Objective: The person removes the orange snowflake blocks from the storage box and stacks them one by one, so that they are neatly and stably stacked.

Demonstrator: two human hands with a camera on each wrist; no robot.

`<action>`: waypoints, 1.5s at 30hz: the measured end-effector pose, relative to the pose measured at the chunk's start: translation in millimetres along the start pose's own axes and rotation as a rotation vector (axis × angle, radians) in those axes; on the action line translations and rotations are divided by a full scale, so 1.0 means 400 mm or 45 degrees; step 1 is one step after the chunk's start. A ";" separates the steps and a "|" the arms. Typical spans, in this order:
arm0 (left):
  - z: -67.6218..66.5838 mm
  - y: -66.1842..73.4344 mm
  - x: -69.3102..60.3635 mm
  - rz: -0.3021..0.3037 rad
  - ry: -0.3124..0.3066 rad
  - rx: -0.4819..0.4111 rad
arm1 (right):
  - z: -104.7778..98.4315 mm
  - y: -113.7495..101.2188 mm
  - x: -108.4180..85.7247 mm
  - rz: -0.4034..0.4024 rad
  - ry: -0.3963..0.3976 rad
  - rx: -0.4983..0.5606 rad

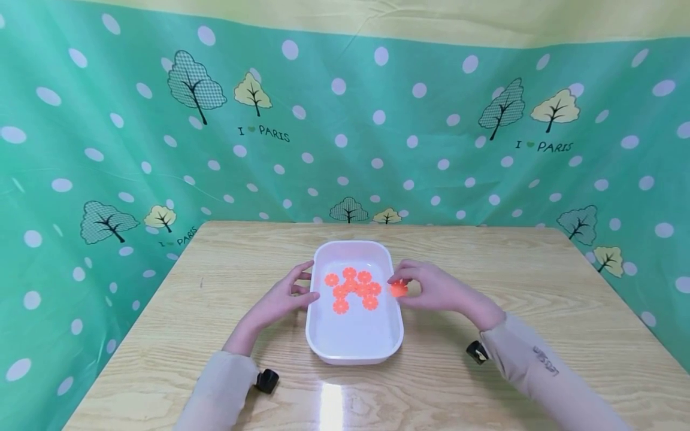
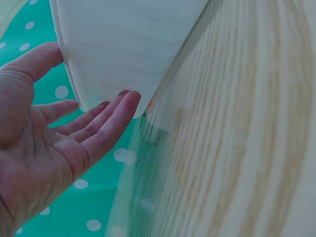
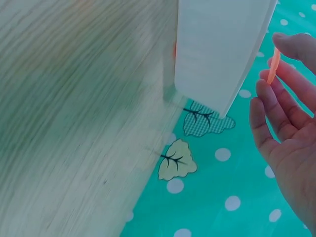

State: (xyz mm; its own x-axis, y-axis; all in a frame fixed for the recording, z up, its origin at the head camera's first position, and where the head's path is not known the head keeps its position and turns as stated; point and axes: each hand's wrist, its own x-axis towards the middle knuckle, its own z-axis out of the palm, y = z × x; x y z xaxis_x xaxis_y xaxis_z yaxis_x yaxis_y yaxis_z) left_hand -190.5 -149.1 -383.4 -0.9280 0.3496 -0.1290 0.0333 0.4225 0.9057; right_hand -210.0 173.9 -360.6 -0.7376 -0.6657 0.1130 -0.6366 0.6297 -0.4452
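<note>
A white rectangular tray [image 1: 354, 335] stands in front of me with several thin orange flower-shaped discs [image 1: 341, 306] lying in its far half, some overlapping. My left hand [image 1: 283, 293] is at the tray's left side, its thumb at the rim. In the left wrist view its fingers are extended along the outer wall, fairly loose. At the tray's right rim, my right hand [image 1: 433, 288] pinches one orange flower-shaped disc [image 1: 399, 290] between thumb and fingers. The right wrist view shows this disc [image 3: 273, 66] edge-on, apart from the tray wall.
The tray rests on a wood-grain table [image 1: 458, 371]. A green curtain [image 1: 377, 140] with white dots and printed trees hangs behind the table and at both sides. Black wrist devices [image 1: 266, 381] sit under both sleeves.
</note>
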 end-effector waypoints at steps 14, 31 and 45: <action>-0.002 -0.002 0.002 0.003 -0.008 0.004 | -0.003 0.050 -0.022 0.038 0.049 0.010; 0.001 -0.065 0.037 0.003 0.010 -0.016 | 0.013 0.123 -0.036 0.164 0.044 -0.028; 0.002 -0.071 0.035 0.036 0.010 -0.056 | 0.021 0.169 -0.052 0.188 0.005 -0.035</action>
State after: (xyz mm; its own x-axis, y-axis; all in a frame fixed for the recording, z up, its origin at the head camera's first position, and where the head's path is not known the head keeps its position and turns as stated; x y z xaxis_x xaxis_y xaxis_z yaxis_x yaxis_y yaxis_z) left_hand -204.1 -155.3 -411.2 -0.9298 0.3543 -0.0999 0.0435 0.3753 0.9259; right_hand -235.8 226.9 -400.7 -0.8246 -0.5634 0.0518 -0.5270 0.7316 -0.4326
